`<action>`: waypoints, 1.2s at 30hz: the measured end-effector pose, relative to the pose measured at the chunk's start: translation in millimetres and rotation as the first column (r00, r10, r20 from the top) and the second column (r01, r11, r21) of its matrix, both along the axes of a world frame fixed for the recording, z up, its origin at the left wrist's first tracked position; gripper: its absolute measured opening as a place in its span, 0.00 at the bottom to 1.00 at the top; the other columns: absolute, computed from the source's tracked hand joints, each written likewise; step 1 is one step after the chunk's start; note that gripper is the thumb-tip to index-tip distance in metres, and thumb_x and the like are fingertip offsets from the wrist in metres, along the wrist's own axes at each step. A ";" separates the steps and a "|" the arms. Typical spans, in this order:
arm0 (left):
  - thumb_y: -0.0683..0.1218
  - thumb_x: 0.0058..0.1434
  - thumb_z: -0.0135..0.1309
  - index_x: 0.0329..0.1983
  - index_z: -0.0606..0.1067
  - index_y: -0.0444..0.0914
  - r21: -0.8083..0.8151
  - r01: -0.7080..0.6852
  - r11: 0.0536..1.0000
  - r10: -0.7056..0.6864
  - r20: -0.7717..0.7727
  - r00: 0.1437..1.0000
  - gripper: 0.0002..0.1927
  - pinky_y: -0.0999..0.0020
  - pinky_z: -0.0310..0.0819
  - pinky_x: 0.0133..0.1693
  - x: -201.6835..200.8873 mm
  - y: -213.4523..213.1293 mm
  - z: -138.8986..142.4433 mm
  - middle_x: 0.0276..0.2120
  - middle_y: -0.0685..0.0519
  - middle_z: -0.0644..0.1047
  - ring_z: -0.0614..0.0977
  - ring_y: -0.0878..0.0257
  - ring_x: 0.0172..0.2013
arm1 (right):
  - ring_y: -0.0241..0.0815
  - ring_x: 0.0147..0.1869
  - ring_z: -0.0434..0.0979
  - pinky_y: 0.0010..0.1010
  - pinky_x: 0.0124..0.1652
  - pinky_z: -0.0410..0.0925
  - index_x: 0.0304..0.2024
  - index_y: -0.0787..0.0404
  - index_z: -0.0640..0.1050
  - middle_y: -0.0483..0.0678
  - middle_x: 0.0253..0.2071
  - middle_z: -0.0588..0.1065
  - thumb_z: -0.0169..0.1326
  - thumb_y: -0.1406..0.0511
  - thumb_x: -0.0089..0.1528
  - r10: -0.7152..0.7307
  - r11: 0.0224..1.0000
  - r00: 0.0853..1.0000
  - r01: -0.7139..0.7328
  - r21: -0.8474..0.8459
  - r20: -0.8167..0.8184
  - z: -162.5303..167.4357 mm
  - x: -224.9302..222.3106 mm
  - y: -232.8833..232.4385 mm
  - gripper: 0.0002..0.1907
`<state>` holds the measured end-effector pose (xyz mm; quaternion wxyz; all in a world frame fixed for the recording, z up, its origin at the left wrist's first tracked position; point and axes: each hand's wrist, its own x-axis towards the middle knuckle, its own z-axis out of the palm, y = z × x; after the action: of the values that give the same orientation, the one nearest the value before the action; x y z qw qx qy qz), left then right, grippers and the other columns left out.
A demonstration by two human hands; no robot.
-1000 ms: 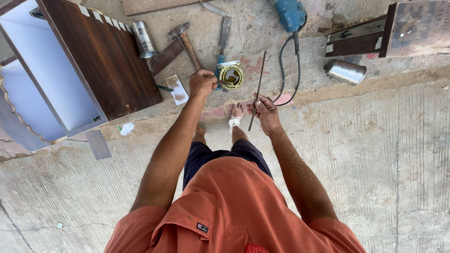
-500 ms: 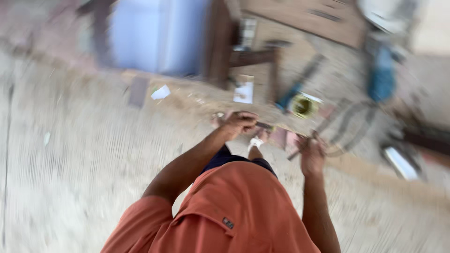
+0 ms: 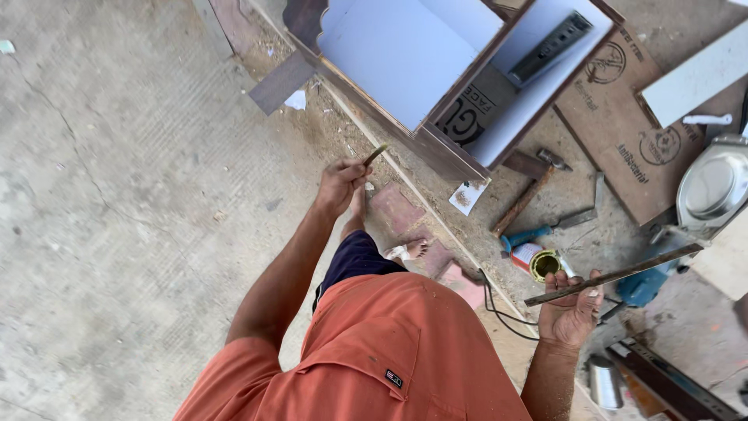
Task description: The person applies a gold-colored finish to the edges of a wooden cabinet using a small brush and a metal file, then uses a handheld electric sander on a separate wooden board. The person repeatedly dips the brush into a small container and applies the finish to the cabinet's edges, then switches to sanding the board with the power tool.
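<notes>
Two hands are busy here, each with something slim. My left hand (image 3: pixel 340 185) is pinched around a small brush or stick (image 3: pixel 375 153), its yellowish tip pointing up toward the edge of the brown cabinet (image 3: pixel 436 148) lying on the floor; from this height I can't be sure whether it is a brush or a spreader. My right hand (image 3: pixel 573 308) is curled around the lower end of a long thin strip (image 3: pixel 615 274), which sticks out to the right and slightly upward, over the clutter.

The open can (image 3: pixel 545 265) with the yellow-green inside sits on the floor just beside the right hand, and next to it lie a hammer (image 3: pixel 526 195) and a chisel (image 3: pixel 549 228). A black cord (image 3: pixel 499 306) loops near my knee, and my bare foot (image 3: pixel 407 250) rests among the scraps.

The main risk I see is the strip: held only at one end, it could swing or sag, and its free end hangs close to the metal pan (image 3: pixel 713 185). A careless turn of the wrist might also knock the can over. The brush tip could drip or smear the cabinet's face if it wanders off the edge. With a bare foot near sharp tools and the cord, a shift of weight could mean a cut or a snag.
</notes>
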<state>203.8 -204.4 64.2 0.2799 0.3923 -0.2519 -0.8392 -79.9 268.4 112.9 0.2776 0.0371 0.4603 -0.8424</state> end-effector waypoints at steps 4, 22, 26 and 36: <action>0.32 0.62 0.58 0.40 0.80 0.31 -0.077 0.023 0.997 -0.021 0.027 0.999 0.05 0.75 0.76 0.35 -29.6 -16.4 -3.1 0.39 0.46 0.82 0.79 0.66 0.33 | 0.45 0.59 0.79 0.49 0.67 0.68 0.70 0.47 0.70 0.41 0.46 0.78 0.65 0.56 0.68 0.050 0.998 0.998 -0.048 0.035 -0.032 34.0 0.5 -33.2 0.31; 0.37 0.59 0.64 0.36 0.79 0.37 -0.848 0.436 0.302 0.139 0.492 0.860 0.05 0.74 0.87 0.42 -61.5 -16.1 -24.8 0.48 0.53 0.80 0.85 0.66 0.44 | 0.45 0.58 0.77 0.50 0.66 0.67 0.69 0.50 0.69 0.41 0.45 0.75 0.66 0.55 0.66 0.080 0.972 0.997 -0.076 0.222 -0.009 54.4 18.8 -103.4 0.32; 0.38 0.57 0.65 0.35 0.78 0.38 -0.846 0.501 0.181 0.179 0.529 0.830 0.06 0.73 0.86 0.41 -63.2 -14.7 -25.1 0.47 0.53 0.79 0.84 0.64 0.43 | 0.46 0.57 0.78 0.50 0.65 0.68 0.68 0.51 0.70 0.42 0.44 0.76 0.65 0.56 0.67 0.086 0.976 0.996 -0.084 0.200 -0.003 50.8 19.6 -105.1 0.30; 0.36 0.60 0.62 0.36 0.79 0.37 -0.832 0.427 0.354 0.175 0.508 0.844 0.05 0.74 0.87 0.43 -56.5 -25.0 -28.3 0.47 0.52 0.80 0.84 0.66 0.45 | 0.47 0.57 0.79 0.47 0.65 0.69 0.70 0.52 0.69 0.44 0.45 0.77 0.64 0.56 0.67 0.053 0.980 0.998 -0.061 0.190 0.044 41.3 23.2 -100.4 0.32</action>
<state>147.3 -229.4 35.9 0.3032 0.3522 -0.7747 -0.4289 -56.7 168.1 154.2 0.3056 0.0668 0.5346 -0.7851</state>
